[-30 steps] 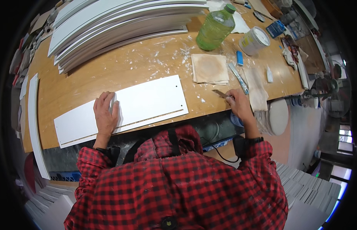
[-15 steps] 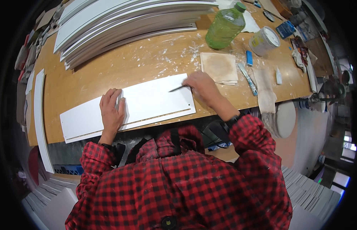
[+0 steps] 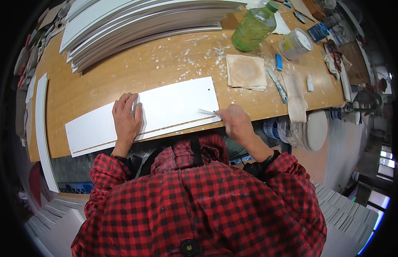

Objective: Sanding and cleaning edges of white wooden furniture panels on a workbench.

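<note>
A long white board (image 3: 173,100) lies flat along the front edge of the table, with a narrow brown groove near its front edge and small dark holes by its right end. My left hand (image 3: 126,119) rests on the left half of the board, palm down, fingers stretched and thumb apart. At the board's front right corner my right hand (image 3: 238,123) is closed on a thin-bladed knife (image 3: 206,112). Its pale blade points left over the board, near the groove. The knife's handle is hidden inside my fingers.
A stack of white boards (image 3: 143,32) fills the back left. Another narrow board (image 3: 43,128) lies at the left edge. To the right are a folded cloth (image 3: 246,70), a green bottle (image 3: 254,28), a white tub (image 3: 295,44), a blue block (image 3: 278,62) and a paint-marked knife (image 3: 277,85).
My right hand has moved toward me with the knife, from the board's back right corner to its front right corner. My left hand stays on the board.
</note>
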Action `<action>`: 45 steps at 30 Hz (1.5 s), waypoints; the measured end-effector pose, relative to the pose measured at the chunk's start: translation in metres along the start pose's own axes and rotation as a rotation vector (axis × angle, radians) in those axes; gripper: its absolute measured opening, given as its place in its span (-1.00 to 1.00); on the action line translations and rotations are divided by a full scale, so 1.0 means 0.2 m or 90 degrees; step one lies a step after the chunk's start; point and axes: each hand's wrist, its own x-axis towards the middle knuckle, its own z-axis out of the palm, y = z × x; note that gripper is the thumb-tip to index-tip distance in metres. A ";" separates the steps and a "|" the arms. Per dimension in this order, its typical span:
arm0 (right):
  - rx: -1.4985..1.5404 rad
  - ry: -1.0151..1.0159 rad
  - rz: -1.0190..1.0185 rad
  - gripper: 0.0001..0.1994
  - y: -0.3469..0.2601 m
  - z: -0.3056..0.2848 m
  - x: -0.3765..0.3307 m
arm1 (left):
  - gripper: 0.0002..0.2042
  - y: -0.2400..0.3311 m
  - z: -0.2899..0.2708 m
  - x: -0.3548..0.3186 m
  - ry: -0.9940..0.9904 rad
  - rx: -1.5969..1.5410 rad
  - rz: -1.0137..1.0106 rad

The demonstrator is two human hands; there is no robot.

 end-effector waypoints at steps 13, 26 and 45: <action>0.167 -0.046 0.046 -0.80 0.17 0.01 0.31 | -0.68 -0.01 0.01 0.00 -0.013 0.017 -0.012; 0.177 -0.020 0.030 -0.64 0.14 0.07 0.03 | -0.69 -0.01 0.01 0.00 -0.013 0.015 -0.004; 0.116 0.046 0.057 -0.67 0.07 0.10 -0.01 | -0.69 0.00 0.01 -0.01 -0.001 0.017 0.003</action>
